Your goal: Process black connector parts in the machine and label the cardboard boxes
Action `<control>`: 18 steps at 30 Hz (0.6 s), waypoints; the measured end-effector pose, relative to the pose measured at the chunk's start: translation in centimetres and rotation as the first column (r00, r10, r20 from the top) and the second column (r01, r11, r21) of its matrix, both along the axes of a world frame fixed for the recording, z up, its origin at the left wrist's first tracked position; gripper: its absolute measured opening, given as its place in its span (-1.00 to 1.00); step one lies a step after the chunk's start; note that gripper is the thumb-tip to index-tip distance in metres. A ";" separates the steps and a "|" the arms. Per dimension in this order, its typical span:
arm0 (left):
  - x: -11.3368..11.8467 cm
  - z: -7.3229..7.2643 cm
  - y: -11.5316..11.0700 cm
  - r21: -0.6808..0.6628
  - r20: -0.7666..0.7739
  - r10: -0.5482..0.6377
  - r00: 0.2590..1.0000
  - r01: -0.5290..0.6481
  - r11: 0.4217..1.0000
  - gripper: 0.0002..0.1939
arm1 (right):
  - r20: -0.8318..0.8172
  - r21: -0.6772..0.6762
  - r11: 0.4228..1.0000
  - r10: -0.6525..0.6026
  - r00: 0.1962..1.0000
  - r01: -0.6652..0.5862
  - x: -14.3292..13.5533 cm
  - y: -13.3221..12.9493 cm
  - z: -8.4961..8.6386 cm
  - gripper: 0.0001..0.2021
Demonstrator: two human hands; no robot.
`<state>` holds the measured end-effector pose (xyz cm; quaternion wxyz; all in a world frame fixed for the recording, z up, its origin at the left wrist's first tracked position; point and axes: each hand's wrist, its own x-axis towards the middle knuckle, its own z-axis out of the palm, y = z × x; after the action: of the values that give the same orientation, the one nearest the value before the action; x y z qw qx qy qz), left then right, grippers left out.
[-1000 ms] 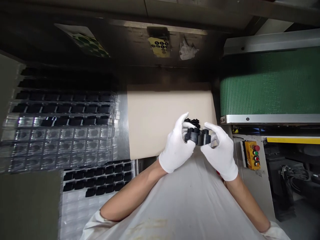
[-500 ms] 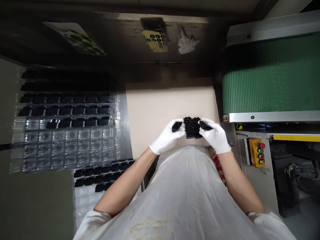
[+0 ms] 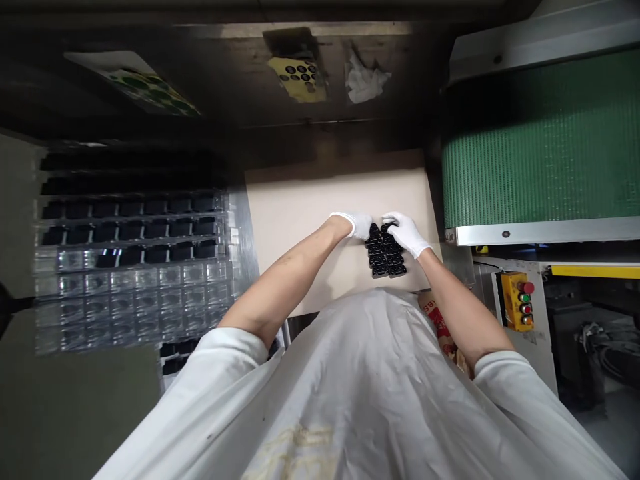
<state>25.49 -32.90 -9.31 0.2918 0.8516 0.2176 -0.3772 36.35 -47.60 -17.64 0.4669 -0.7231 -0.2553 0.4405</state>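
Several small black parts (image 3: 386, 259) lie in two columns side by side on a beige board (image 3: 295, 207). My left hand (image 3: 357, 225), in a white glove, is at the upper left end of the columns, its fingertips against a black part. At the upper right end is my right hand (image 3: 404, 233), also gloved, with curled fingers at the top part of the right column. How firmly either hand grips a part is too small to tell.
Clear plastic trays (image 3: 135, 293), their upper rows filled with black parts, stand at the left. On the right are a green conveyor belt (image 3: 540, 160) and a yellow button box (image 3: 520, 301). A crumpled white cloth (image 3: 367, 80) lies at the back.
Both hands have moved forward to the far end of the columns. The black pieces they held up beside the columns are no longer seen there. The view has shifted slightly.
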 end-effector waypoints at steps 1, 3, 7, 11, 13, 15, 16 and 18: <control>-0.1 0.0 -0.2 -0.007 -0.001 -0.002 1.000 0.002 1.000 -0.55 | -0.012 0.010 1.000 -0.008 1.000 0.008 -0.1 -0.3 -0.1 -0.54; -0.4 0.1 -0.4 -0.002 0.012 0.007 1.000 -0.007 1.000 -0.54 | -0.024 0.028 0.999 -0.040 0.999 0.041 -0.2 -0.9 -0.1 -0.52; -1.4 0.4 -0.6 0.045 0.081 0.046 0.996 -0.049 0.998 -0.50 | -0.010 0.070 0.988 -0.136 0.991 0.137 -0.8 -3.3 0.7 -0.51; -2.2 1.3 -1.4 0.081 0.169 0.046 0.984 -0.061 0.995 -0.52 | 0.011 0.073 0.968 -0.243 0.970 0.242 -3.0 -9.6 2.0 -0.57; -2.4 1.9 -2.3 0.067 0.227 0.009 0.974 -0.025 0.997 -0.55 | 0.038 0.032 0.947 -0.319 0.947 0.318 -5.1 -14.4 2.6 -0.59; -2.6 2.4 -3.1 0.045 0.292 -0.041 0.955 0.029 0.999 -0.58 | 0.073 -0.032 0.910 -0.409 0.909 0.413 -7.5 -19.7 2.9 -0.64; -2.8 2.3 -3.2 0.037 0.322 -0.065 0.945 0.055 0.998 -0.59 | 0.096 -0.070 0.881 -0.462 0.882 0.469 -8.5 -22.3 3.0 -0.66; -3.3 1.3 -2.8 -0.018 0.425 0.039 0.904 -0.035 0.999 -0.63 | 0.153 -0.142 0.796 -0.570 0.807 0.589 -10.1 -27.5 3.0 -0.73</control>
<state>22.15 -35.66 -8.05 0.3436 0.9076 0.1629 -0.1779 26.27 -75.05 -14.65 0.4975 -0.8275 -0.0037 0.2603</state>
